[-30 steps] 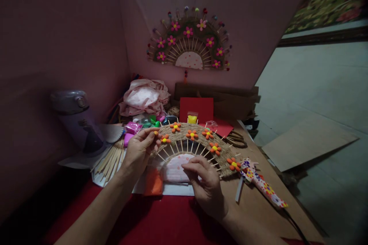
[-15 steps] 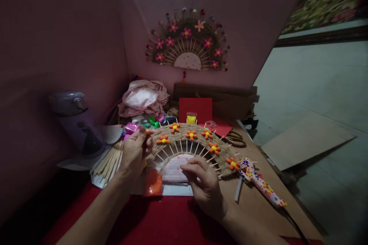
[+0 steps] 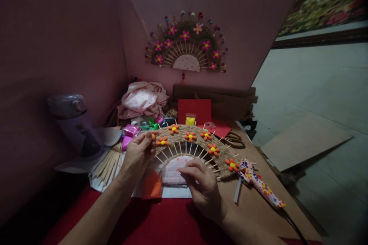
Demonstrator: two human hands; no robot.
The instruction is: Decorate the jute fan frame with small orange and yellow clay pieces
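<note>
The left hand (image 3: 138, 155) pinches a small orange clay piece (image 3: 153, 137) between thumb and forefinger, in front of the left part of the twine-wrapped stick fan (image 3: 180, 134), which lies just beyond both hands. The right hand (image 3: 205, 189) is before the fan's polka-dot cloth centre (image 3: 176, 168), thumb and forefinger tips brought close together and the other fingers curled; whether anything sits between them I cannot tell. The clay piece is probably almost weightless, soft and a little tacky, so it would dent under a hard squeeze; a light fingertip hold at its edges should suit it best. The fan looks light too, fairly stiff along its sticks but likely to flex across the twine, and is best lifted by the broad band, clear of the thin stick ends and the orange clay flowers (image 3: 190, 136), which may snap or come loose. The bag of orange clay (image 3: 152, 185), slick plastic over a soft lump, rests near the fan's left end. Compared with half a second ago, the clay piece appears rounder and less elongated, and is nearer the leftmost visible flower, while the right hand is almost unchanged
</note>
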